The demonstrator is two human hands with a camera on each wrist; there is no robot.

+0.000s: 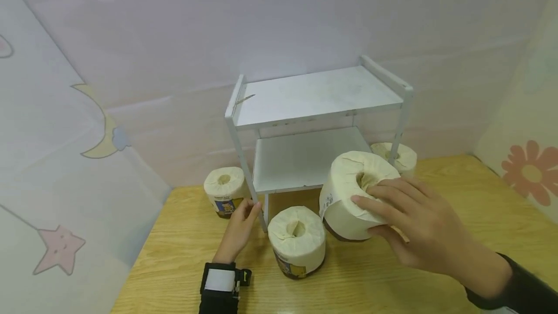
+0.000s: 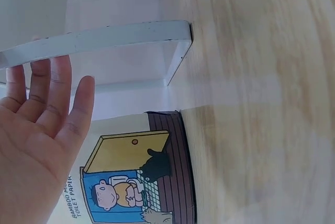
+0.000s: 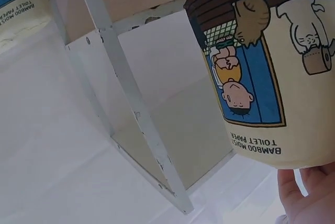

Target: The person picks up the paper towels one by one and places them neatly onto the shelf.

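My right hand (image 1: 418, 227) grips a wrapped toilet paper roll (image 1: 344, 193) by its top, fingers at the core hole and thumb against the side. That roll is tilted in front of the white shelf's (image 1: 305, 159) right part; its printed wrapper faces the right wrist camera. At the shelf's front left leg (image 2: 125, 36), my left hand (image 1: 237, 229) holds on, several fingers reaching behind the leg. Another roll (image 1: 297, 243) stands upright on the table between my hands. Beside the left leg stands a further roll (image 1: 225, 190), its cartoon print visible in the left wrist view.
Behind the shelf's right leg is one more roll (image 1: 398, 156), partly hidden. The wooden table (image 1: 174, 251) meets a pale wall (image 1: 174, 62) at the back. Side panels printed with a moon (image 1: 102, 125) and a flower (image 1: 531, 173) flank the table.
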